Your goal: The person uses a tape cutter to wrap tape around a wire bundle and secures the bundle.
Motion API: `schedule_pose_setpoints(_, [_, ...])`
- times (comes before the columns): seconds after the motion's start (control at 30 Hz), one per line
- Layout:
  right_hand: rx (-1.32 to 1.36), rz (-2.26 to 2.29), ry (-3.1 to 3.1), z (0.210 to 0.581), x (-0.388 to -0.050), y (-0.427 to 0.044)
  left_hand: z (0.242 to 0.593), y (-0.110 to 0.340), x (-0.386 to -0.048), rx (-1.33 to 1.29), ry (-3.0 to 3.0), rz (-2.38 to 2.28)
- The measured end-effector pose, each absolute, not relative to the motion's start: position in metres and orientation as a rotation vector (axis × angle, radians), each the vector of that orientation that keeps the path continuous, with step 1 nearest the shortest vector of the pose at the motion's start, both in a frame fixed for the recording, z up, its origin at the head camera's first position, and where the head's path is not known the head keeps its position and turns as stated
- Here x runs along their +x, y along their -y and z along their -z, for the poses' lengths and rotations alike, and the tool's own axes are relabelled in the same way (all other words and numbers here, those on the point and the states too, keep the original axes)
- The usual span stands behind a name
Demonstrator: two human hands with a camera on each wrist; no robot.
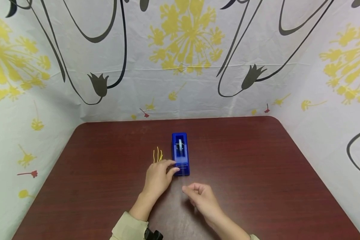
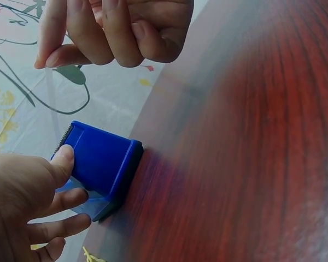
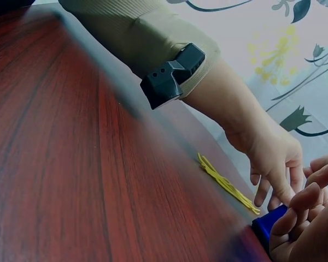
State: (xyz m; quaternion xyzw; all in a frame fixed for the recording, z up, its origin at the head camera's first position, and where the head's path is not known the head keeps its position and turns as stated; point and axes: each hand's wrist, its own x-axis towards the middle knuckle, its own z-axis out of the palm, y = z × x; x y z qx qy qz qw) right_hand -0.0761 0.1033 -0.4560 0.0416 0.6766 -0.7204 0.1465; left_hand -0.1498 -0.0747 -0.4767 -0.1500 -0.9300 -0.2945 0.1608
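Observation:
A blue tape dispenser (image 1: pixel 183 159) stands on the table with a narrow tape roll (image 1: pixel 180 145) in its slot. My left hand (image 1: pixel 157 176) holds the dispenser at its front left, the thumb on the front end by the toothed cutter (image 2: pixel 63 136). Closer to me, my right hand (image 1: pixel 202 199) pinches the end of a clear tape strip (image 2: pixel 53 103) between thumb and forefinger. That strip stretches from the cutter to the fingertips in the left wrist view. Just beyond the left hand lie several thin yellow strands (image 3: pixel 224 183), partly hidden by it in the head view.
The brown wooden table (image 1: pixel 258 160) has rounded far corners. A pale cloth with yellow and grey flowers (image 1: pixel 180 96) hangs behind and along both sides. A black device (image 3: pixel 172 76) sits on the left wrist over the beige sleeve (image 1: pixel 130 227).

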Motion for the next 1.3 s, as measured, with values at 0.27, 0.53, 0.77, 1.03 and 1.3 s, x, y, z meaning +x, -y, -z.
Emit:
schedule_pose_setpoints(0.27, [0.103,2.066,-1.948,0.457,-0.073,-0.103,0.477,0.075,-0.149,-0.424,2.658,0.841])
schedule_pose_setpoints(0.53, [0.109,2.056,-1.934,0.457,-0.068,-0.102,0.477,0.076,-0.149,-0.433,2.644,0.837])
schedule_pose_setpoints(0.77, [0.097,2.052,-1.918,0.456,-0.066,-0.102,0.476,0.075,-0.149,-0.432,2.648,0.84])
schedule_pose_setpoints(1.03, [0.1,2.044,-1.916,0.455,-0.064,-0.102,0.477,0.076,-0.15,-0.422,2.659,0.848])
schedule_pose_setpoints(1.3, [0.109,2.048,-1.91,0.454,-0.06,-0.101,0.476,0.075,-0.15,-0.415,2.668,0.856])
